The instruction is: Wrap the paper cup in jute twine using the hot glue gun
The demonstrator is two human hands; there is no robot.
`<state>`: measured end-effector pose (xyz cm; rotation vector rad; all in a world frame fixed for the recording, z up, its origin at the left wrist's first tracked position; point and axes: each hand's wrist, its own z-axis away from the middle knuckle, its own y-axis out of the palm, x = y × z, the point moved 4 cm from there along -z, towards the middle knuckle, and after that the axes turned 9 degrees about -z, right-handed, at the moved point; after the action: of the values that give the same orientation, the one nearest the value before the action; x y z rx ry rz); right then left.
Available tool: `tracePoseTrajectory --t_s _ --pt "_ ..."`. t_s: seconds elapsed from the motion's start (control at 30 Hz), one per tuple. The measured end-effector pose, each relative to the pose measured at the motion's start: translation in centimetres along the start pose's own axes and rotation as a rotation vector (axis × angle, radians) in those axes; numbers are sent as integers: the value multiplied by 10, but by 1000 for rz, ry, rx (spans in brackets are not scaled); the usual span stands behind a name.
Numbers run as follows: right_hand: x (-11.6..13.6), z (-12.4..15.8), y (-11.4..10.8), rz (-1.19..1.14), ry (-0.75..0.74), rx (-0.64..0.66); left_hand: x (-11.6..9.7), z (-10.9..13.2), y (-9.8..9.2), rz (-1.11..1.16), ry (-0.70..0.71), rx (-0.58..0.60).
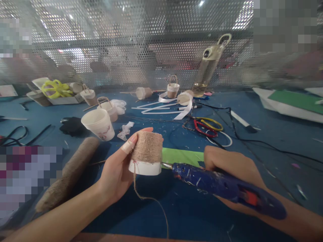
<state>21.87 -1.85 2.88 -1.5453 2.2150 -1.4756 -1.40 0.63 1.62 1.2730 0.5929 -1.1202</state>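
Observation:
My left hand [117, 171] grips a paper cup [146, 168] wrapped in brown twine [147, 146], with a white band left bare at its lower end. A loose strand of the twine hangs from the cup and curls down over the table. In my right hand [232, 164] is a blue glue gun [202, 179], fingers wrapped round its handle. The metal nozzle points left and meets or nearly meets the cup's side near the edge of the twine. A roll of twine [68, 174] lies left of my left forearm.
White paper cups [98, 122] stand beyond my left hand. Small twine-wrapped baskets [173, 90] and white strips [156, 110] lie farther back. Red-handled scissors [205, 129], a black cable [267, 143] and a water bottle [208, 69] are at right. Perforated metal panel [151, 43] closes the back.

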Motion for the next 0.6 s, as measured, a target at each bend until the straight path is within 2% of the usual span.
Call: tracePoseTrajectory --t_s 0.23,0.6 --pt "1 -1 -1 8 -16 -2 1 0 1 16 -8 18" --pt "2 0 0 12 5 -17 0 1 4 55 -33 -16"
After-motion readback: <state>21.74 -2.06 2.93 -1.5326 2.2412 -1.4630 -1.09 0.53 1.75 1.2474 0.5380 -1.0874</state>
